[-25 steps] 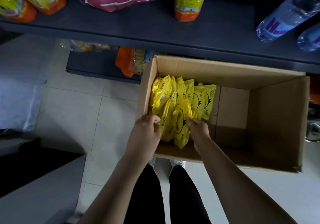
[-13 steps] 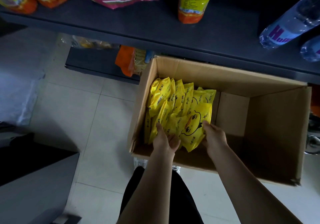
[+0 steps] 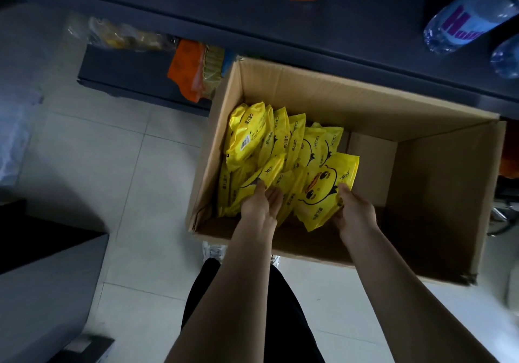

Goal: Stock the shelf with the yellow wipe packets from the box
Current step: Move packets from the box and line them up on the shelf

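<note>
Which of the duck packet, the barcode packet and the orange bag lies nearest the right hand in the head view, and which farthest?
1. The duck packet: gripped by the right hand.
2. The barcode packet: far left in the box.
3. The orange bag: on the lower shelf, beyond the box.

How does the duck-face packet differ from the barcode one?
The duck packet shows its front, the barcode packet its back. The duck packet is rightmost, held by the right hand; the barcode packet is leftmost, untouched. Both are yellow, in the box.
</note>
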`<state>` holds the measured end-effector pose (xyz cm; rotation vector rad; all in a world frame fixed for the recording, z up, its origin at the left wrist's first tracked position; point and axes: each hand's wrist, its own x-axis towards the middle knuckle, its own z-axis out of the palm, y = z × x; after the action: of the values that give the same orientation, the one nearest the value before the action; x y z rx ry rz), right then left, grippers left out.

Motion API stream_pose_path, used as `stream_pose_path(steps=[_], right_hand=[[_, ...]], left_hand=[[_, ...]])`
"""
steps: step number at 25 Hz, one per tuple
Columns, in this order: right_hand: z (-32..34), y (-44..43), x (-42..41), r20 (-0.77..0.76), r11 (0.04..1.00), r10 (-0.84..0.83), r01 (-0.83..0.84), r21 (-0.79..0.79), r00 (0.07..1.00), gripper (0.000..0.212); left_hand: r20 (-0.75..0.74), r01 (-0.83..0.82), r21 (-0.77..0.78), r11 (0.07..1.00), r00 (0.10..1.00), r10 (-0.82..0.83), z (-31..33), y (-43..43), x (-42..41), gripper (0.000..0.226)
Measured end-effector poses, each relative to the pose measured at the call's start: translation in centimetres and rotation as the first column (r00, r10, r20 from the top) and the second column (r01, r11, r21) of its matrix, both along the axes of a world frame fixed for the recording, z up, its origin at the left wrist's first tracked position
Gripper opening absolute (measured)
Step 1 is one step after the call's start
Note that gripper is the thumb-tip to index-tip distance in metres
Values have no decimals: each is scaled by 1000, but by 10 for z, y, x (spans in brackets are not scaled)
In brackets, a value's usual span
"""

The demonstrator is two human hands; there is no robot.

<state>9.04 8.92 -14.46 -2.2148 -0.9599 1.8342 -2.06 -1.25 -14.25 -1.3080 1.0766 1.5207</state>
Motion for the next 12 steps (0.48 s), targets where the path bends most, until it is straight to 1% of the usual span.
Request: stream_pose_path(steps=[2,4,7,9,11,12], right_hand=[[5,4,4,27,999,8,-9,42,1000,19],[12,7,8,29,997,10,-13,74,1000,20],[28,10,15,50,987,64,-71,147,997,26],[44,7,18,70,976,90,-102,191,993,27],[70,0,23,85,958,110,-129,256,990,27],[84,-4,26,82,946,116,-135,296,990,30]], left_hand=[[-43,88,-20,996,995,-88,5,0,8,15],[-111,216,-45,975,969,-219,15,-3,15,7],[-260,372,-56,927,891,-373,38,-11,17,11],[-369,515,-56,855,785,-497,61,-18,14,11],[-483,665,-104,740,616,-622,88,-28,9,13],[-529,729,-151,667,511,-678,101,-35,5,16]])
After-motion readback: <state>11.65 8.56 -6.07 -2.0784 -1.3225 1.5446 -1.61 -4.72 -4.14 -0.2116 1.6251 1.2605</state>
